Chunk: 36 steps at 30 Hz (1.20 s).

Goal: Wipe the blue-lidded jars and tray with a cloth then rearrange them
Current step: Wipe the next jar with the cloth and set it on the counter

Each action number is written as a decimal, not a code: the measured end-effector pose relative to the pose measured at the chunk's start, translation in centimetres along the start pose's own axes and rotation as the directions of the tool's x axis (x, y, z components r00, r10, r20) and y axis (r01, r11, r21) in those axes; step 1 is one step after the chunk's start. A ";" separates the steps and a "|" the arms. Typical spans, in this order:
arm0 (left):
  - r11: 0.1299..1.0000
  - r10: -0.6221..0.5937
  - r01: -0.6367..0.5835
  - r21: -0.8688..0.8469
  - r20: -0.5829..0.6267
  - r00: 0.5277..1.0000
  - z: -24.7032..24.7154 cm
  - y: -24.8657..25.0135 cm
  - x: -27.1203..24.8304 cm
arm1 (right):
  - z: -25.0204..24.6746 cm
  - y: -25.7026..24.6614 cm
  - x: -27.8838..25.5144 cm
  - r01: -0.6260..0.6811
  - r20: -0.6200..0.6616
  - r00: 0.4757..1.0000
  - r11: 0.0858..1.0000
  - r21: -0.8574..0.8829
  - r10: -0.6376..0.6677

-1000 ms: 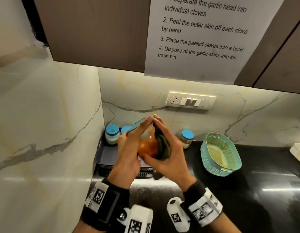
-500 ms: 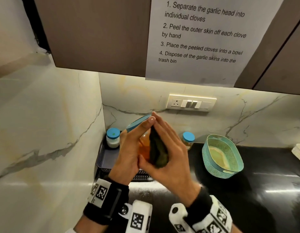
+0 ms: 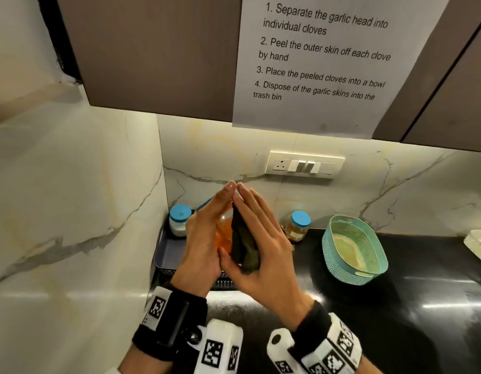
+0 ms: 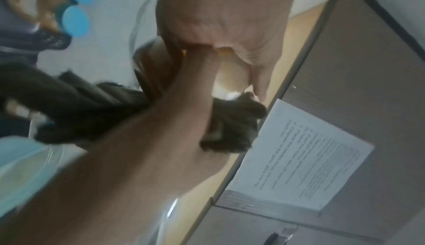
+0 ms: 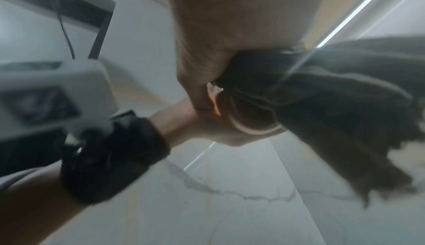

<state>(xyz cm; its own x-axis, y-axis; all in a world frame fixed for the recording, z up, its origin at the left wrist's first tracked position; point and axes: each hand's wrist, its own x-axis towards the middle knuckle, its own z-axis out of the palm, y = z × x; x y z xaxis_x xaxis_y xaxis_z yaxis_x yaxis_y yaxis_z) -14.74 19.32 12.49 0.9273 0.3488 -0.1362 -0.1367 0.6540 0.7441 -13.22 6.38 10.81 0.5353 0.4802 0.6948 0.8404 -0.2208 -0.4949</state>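
The orange-filled jar [image 3: 225,233] is held up above the tray [image 3: 167,252], sandwiched between two flat palms. The left hand [image 3: 203,238] braces it with straight fingers; the right hand [image 3: 263,238] presses the dark cloth [image 3: 243,244] against its side. To wipe well, keep the jar braced firmly — and rotate it so the cloth reaches every side.
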 end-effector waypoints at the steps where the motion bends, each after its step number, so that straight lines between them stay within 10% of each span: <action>1: 1.000 -0.028 0.028 -0.009 -0.018 0.999 0.0 -0.1 0.1 | 0.2 0.2 -0.5 0.028 0.000 1.000 0.999 -0.044 -0.028; 10: 0.989 -0.143 0.141 -0.033 -0.093 0.985 -1.1 -1.3 1.1 | 0.6 0.7 -4.2 0.084 0.120 0.990 0.995 -0.051 -0.078; 14: 0.998 -0.041 0.035 -0.049 -0.131 0.991 -0.3 -1.1 0.6 | 0.6 1.0 -2.8 -0.038 -0.027 0.999 0.976 0.214 0.045; 16: 0.999 0.037 -0.038 -0.012 -0.097 0.995 0.5 -1.1 -0.1 | 0.0 0.6 -0.5 -0.214 -0.089 0.947 0.812 0.543 0.309; 18: 0.998 0.058 -0.058 0.000 -0.050 0.997 1.3 -1.3 -0.5 | -0.6 0.5 1.8 -0.329 0.008 0.781 0.401 0.855 0.624; 20: 0.998 0.070 -0.070 0.006 -0.054 0.996 1.7 -1.4 -0.7 | -1.2 1.1 3.1 -0.358 0.214 0.676 0.060 0.932 0.705; 23: 0.986 0.140 -0.129 0.102 -0.107 0.984 2.1 -1.4 -0.8 | -1.5 1.4 3.7 -0.339 0.378 0.599 -0.204 0.918 0.706; 30: 0.767 0.570 -0.489 0.416 -0.090 0.817 2.4 -0.9 0.5 | 1.5 -0.5 2.0 -0.343 0.549 0.426 -0.433 0.833 0.719; 36: 0.632 0.680 -0.563 0.533 -0.034 0.732 0.9 -1.5 1.3 | 0.1 0.4 0.3 -0.242 0.507 0.468 -0.447 0.861 0.724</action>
<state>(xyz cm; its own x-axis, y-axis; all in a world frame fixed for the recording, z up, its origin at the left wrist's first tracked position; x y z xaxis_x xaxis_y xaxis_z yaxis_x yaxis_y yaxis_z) -13.04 18.17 11.74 0.5740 0.7229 0.3846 -0.4223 -0.1410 0.8954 -12.73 6.55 10.77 0.8159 0.4956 -0.2979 -0.5780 0.7134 -0.3962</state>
